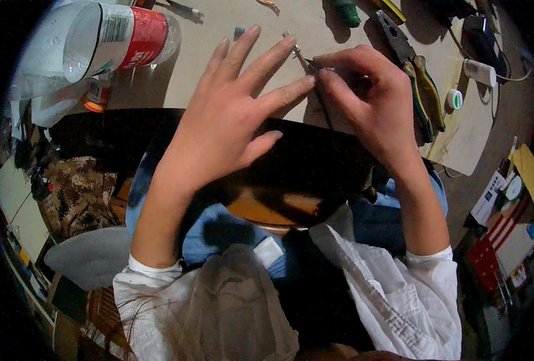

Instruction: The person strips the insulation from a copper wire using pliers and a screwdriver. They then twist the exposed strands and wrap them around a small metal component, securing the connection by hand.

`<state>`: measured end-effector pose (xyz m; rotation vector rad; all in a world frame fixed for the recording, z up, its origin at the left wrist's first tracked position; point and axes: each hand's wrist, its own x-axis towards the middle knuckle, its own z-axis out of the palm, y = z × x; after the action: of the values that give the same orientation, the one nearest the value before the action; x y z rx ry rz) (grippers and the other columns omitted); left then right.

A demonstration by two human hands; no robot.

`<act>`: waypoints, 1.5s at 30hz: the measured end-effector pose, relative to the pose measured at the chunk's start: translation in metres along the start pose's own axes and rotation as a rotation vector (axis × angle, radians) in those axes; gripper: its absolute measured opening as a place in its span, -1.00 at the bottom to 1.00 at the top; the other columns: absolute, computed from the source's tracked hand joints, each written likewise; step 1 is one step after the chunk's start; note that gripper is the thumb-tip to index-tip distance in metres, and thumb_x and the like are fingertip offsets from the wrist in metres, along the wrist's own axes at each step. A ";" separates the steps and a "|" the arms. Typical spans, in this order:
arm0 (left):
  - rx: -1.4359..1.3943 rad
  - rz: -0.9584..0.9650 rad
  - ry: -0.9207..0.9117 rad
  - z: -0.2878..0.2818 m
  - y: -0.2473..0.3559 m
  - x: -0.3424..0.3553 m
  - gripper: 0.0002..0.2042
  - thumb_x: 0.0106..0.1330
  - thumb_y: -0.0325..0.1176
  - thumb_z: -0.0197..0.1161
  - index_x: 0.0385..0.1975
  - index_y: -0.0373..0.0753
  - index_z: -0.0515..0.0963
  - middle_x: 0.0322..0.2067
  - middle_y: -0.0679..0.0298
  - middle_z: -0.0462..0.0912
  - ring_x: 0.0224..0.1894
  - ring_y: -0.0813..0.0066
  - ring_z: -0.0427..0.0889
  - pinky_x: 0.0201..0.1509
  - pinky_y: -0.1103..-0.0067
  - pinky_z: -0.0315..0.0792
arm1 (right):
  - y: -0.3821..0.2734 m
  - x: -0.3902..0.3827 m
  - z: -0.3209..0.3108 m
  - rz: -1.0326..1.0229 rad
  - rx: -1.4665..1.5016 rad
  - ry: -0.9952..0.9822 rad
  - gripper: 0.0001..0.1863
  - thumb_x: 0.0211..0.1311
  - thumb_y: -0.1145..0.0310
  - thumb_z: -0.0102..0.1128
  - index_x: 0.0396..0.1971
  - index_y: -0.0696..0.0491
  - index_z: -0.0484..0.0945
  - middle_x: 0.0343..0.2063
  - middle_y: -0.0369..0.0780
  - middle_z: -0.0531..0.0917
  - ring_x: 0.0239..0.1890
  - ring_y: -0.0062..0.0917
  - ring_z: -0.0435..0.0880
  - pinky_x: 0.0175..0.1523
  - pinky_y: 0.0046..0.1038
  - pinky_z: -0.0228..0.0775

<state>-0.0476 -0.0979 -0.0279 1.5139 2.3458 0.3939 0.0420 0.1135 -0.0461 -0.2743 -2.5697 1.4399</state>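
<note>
My left hand (pixel 231 108) is stretched over the table edge with its fingers spread. Its index fingertip lies close to the right thumb, and its middle fingertip is beside a small cable end with a shiny metal piece (pixel 297 52). My right hand (pixel 375 96) is closed in a pinch, thumb against index finger, on the thin cable just below that metal end. A dark strand (pixel 325 109) hangs down from the pinch past the table edge. What lies between the pinching fingertips is mostly hidden.
Pliers with yellow-and-black handles (pixel 422 90) lie right of my right hand, near a white cap (pixel 454 99) and a small white bottle (pixel 480 73). A green-handled object (pixel 347 12) lies beyond. A clear plastic bottle with a red label (pixel 143 37) lies at the far left.
</note>
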 end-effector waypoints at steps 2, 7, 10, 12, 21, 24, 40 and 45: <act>-0.014 -0.003 -0.003 0.000 0.000 -0.001 -0.21 0.04 -0.28 0.46 0.40 0.21 0.38 0.55 0.22 0.05 0.57 -0.11 -0.06 0.58 -0.04 -0.08 | 0.001 -0.001 0.001 -0.011 -0.004 -0.003 -0.83 0.13 0.42 0.39 -0.26 0.08 0.72 -0.42 -0.13 0.67 -0.40 -0.32 0.69 -0.28 -0.40 0.51; -0.014 -0.007 -0.003 0.001 0.000 -0.001 -0.21 0.04 -0.27 0.47 0.40 0.21 0.39 0.56 0.22 0.03 0.57 -0.14 -0.08 0.59 -0.04 -0.10 | -0.004 0.000 -0.001 -0.044 -0.095 -0.025 -0.83 0.11 0.45 0.40 -0.26 0.08 0.70 -0.42 -0.14 0.63 -0.40 -0.30 0.66 -0.28 -0.37 0.49; -0.025 -0.009 -0.009 0.000 0.001 0.000 -0.21 0.03 -0.26 0.47 0.39 0.20 0.40 0.56 0.22 0.03 0.57 -0.15 -0.08 0.59 -0.04 -0.10 | -0.002 0.000 -0.001 -0.070 -0.087 -0.022 -0.83 0.11 0.47 0.41 -0.26 0.09 0.70 -0.42 -0.14 0.62 -0.39 -0.28 0.66 -0.28 -0.35 0.49; -0.029 -0.010 -0.009 0.000 0.001 0.000 -0.21 0.03 -0.26 0.47 0.39 0.20 0.40 0.56 0.22 0.03 0.57 -0.14 -0.08 0.59 -0.03 -0.10 | 0.000 0.000 -0.001 -0.077 -0.088 -0.027 -0.83 0.10 0.49 0.40 -0.27 0.09 0.69 -0.41 -0.14 0.62 -0.39 -0.27 0.66 -0.28 -0.35 0.49; -0.033 -0.014 -0.010 -0.001 0.002 0.000 -0.23 0.04 -0.27 0.46 0.38 0.18 0.42 0.55 0.20 0.05 0.57 -0.14 -0.08 0.59 -0.03 -0.10 | -0.004 0.000 0.000 -0.097 -0.105 -0.021 -0.82 0.08 0.54 0.41 -0.27 0.08 0.69 -0.41 -0.13 0.61 -0.35 -0.24 0.67 -0.26 -0.34 0.51; -0.033 -0.013 -0.004 -0.001 0.002 0.000 -0.24 0.04 -0.27 0.46 0.37 0.16 0.42 0.55 0.20 0.06 0.57 -0.14 -0.08 0.59 -0.03 -0.09 | -0.003 0.000 0.001 -0.116 -0.116 -0.011 -0.82 0.09 0.53 0.41 -0.27 0.08 0.69 -0.41 -0.13 0.61 -0.34 -0.24 0.68 -0.24 -0.33 0.52; -0.035 -0.009 0.011 0.000 0.002 0.000 -0.26 0.03 -0.28 0.47 0.35 0.13 0.45 0.55 0.19 0.05 0.57 -0.14 -0.08 0.59 -0.02 -0.08 | -0.002 -0.001 0.003 -0.142 -0.150 -0.006 -0.82 0.08 0.50 0.40 -0.27 0.07 0.66 -0.40 -0.12 0.60 -0.33 -0.17 0.66 -0.26 -0.28 0.51; -0.029 -0.009 0.006 -0.001 0.003 0.000 -0.26 0.03 -0.27 0.47 0.34 0.11 0.45 0.55 0.19 0.05 0.57 -0.15 -0.09 0.59 -0.02 -0.09 | -0.001 -0.003 0.007 -0.159 -0.175 0.032 -0.81 0.08 0.50 0.39 -0.27 0.07 0.66 -0.42 -0.13 0.59 -0.36 -0.17 0.65 -0.30 -0.27 0.50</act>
<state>-0.0459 -0.0968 -0.0256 1.4907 2.3403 0.4282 0.0430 0.1067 -0.0493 -0.1125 -2.6271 1.1504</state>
